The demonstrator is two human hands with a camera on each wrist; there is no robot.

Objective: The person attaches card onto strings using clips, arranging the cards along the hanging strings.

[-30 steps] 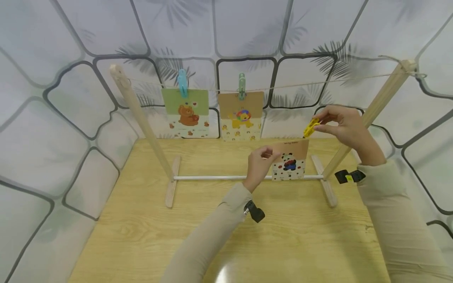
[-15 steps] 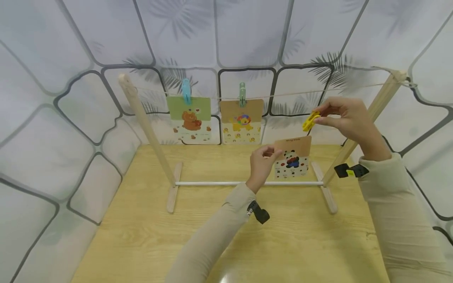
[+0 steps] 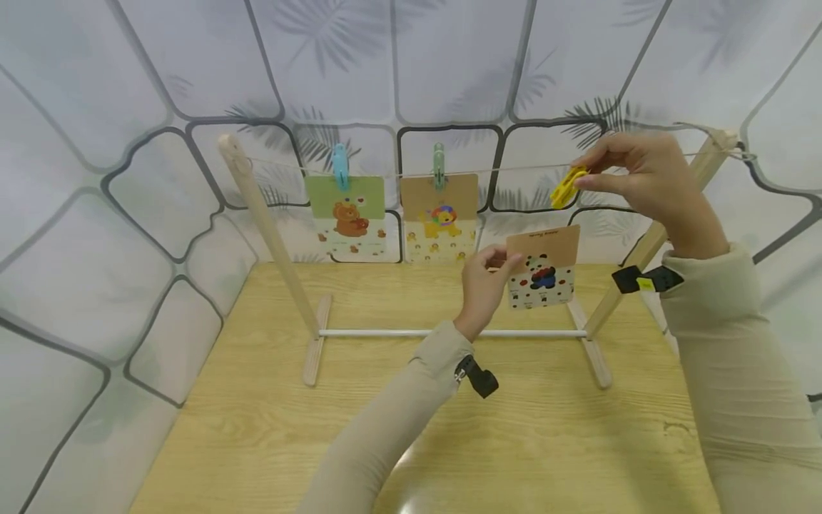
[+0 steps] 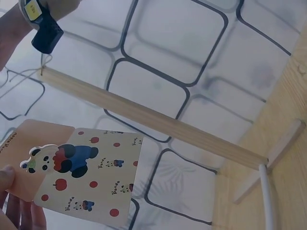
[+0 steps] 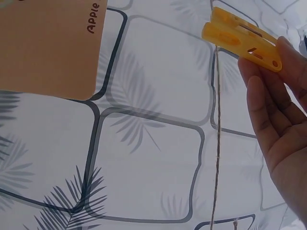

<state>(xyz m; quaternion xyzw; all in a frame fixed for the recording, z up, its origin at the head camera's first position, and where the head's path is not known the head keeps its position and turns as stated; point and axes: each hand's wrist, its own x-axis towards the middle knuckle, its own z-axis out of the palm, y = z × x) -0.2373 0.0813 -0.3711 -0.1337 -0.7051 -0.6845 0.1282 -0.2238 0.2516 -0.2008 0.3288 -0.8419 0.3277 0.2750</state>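
Note:
My left hand (image 3: 484, 289) pinches the left edge of a panda card (image 3: 542, 268), which is brown above and white below, and slightly tilted. Up and to the right, my right hand (image 3: 648, 178) pinches a yellow clothespin (image 3: 568, 187) between thumb and fingers, near the string (image 3: 514, 168). A gap separates the clothespin from the card's top edge. In the left wrist view the panda card (image 4: 86, 172) shows its printed face. The right wrist view has the yellow clothespin (image 5: 244, 38) beside the string (image 5: 218, 120).
A blue clothespin (image 3: 340, 166) holds a green bear card (image 3: 347, 221) on the string; a green clothespin (image 3: 439, 164) holds a brown lion card (image 3: 439, 221). Wooden posts (image 3: 270, 235) and a white bar (image 3: 379, 333) form the stand on the wooden table (image 3: 257, 428).
My right hand has risen with the yellow clothespin to the string's height. My left hand has moved the panda card up and slightly right.

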